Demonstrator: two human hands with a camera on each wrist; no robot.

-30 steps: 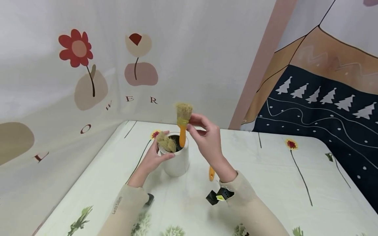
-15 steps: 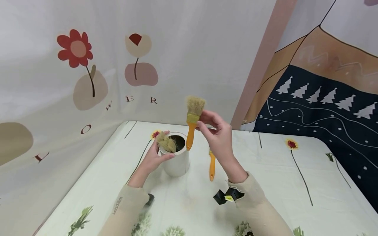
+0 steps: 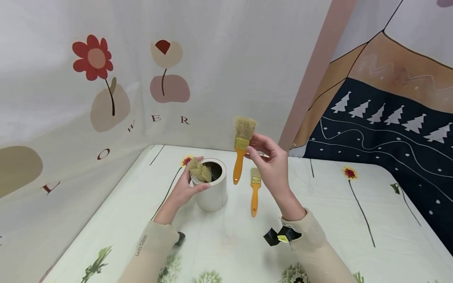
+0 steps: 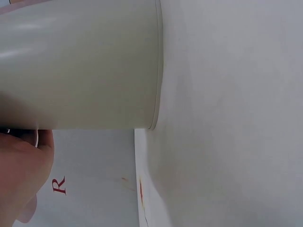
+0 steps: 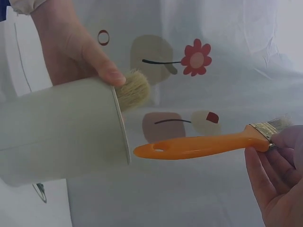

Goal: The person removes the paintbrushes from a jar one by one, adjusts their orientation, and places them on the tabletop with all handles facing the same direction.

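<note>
My left hand (image 3: 181, 192) grips the white cylindrical canister (image 3: 213, 198) near its rim as it stands on the table. Pale paintbrush bristles (image 3: 200, 172) stick out over the canister's left side, close to that hand's fingers; whatever handles lie inside are hidden. Between thumb and fingers, my right hand (image 3: 274, 165) pinches an orange-handled paintbrush (image 3: 239, 162) by its metal band. It is held bristles up, right of the canister and above the table. In the right wrist view its handle (image 5: 194, 146) ends just beyond the canister's rim, apart from it.
Another orange paintbrush (image 3: 254, 196) lies on the table right of the canister, bristles toward the back. The tablecloth (image 3: 226, 243) is white with printed flowers. Behind it hangs a printed curtain (image 3: 233, 70). A black device (image 3: 283, 236) is strapped at the right wrist.
My right hand has moved to the right, carrying the paintbrush from over the canister's opening to beside it. The paintbrush on the table is now uncovered. The left hand and canister have stayed put.
</note>
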